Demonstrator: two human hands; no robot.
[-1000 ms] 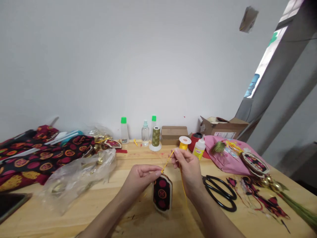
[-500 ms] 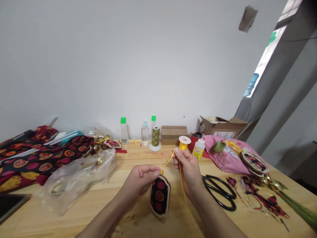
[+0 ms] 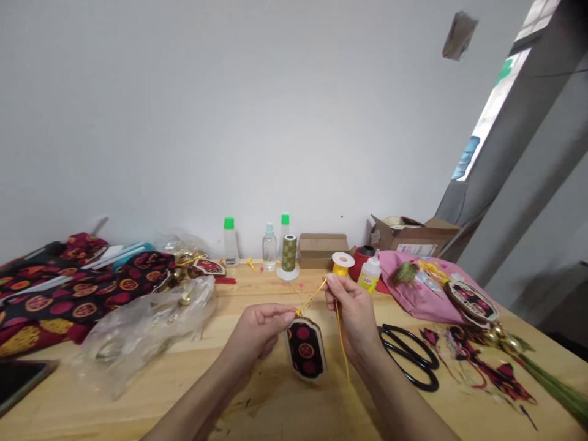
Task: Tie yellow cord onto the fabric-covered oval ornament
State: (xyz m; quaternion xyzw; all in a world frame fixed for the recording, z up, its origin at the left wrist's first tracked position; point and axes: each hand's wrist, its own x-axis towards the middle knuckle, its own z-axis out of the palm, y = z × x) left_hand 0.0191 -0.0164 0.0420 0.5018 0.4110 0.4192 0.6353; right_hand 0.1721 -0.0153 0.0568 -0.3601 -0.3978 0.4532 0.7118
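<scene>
A small padded fabric pendant (image 3: 305,350), black with dark red and orange round motifs and a pale border, hangs from a yellow cord (image 3: 314,294). My left hand (image 3: 263,327) pinches the cord's knot at the pendant's top. With thumb and forefinger closed, my right hand (image 3: 353,306) grips the yellow cord up and to the right, and its loose end trails down below that hand. The cord runs taut and slanted between both hands. Behind my right hand stands a spool of yellow cord (image 3: 340,268); whether the held cord joins it is hidden.
Black-handled scissors (image 3: 410,355) lie right of my right forearm. A glue bottle (image 3: 369,274), green thread cone (image 3: 289,254) and cardboard boxes (image 3: 413,236) stand at the back. Patterned fabric (image 3: 105,288) and a plastic bag (image 3: 151,331) cover the left; a pink pouch (image 3: 408,294) lies right.
The pendant has swung to the right and risen slightly. My right hand has shifted a little right, and my left fingertips have risen slightly; both keep their hold.
</scene>
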